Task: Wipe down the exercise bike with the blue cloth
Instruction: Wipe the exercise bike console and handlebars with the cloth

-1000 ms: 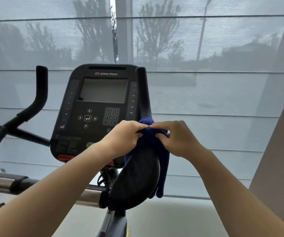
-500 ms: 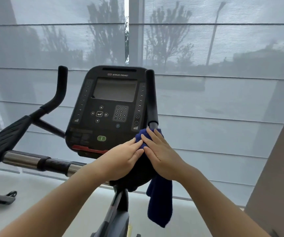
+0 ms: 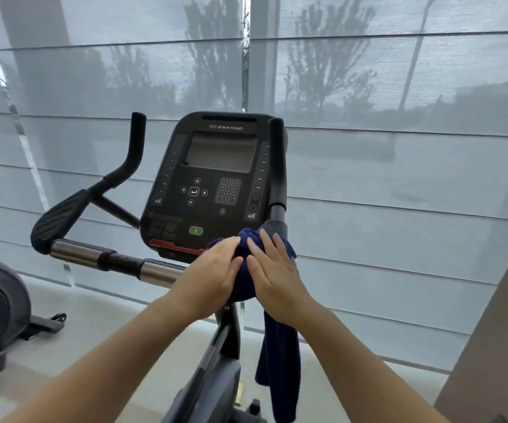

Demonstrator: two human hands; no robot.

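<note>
Both hands lie flat with fingers spread — left hand (image 3: 213, 279) and right hand (image 3: 272, 270) side by side, pressing the dark blue terry cloth (image 3: 277, 358) over the black exercise bike's (image 3: 216, 166) right armrest pad, just below the console; its loose end hangs down beside the frame.

Soft grey daylight filters through the sheer window blinds (image 3: 399, 148), backlighting the scene. Edges bow with wide-angle distortion. Focus is slightly soft.
</note>
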